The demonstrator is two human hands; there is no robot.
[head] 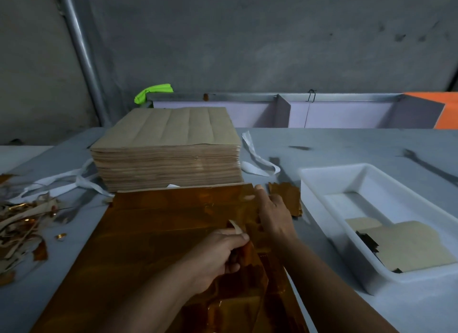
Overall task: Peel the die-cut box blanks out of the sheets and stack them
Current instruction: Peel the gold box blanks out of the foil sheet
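A shiny gold die-cut sheet (158,236) lies flat on the grey table in front of me. My left hand (220,253) grips a partly lifted piece of the sheet near its right side, fingers curled round it. My right hand (272,213) lies on the sheet's right edge, fingers spread and pressing it down. Just right of that hand sits a small pile of gold blanks (285,193). Behind the sheet stands a tall stack of brown sheets (168,149), back side up.
A white tray (322,184) at the right holds pale card pieces (406,246). Scrap strips and gold offcuts (22,223) litter the table's left side, and white straps (257,159) lie around the stack. A partitioned shelf (282,109) runs along the back.
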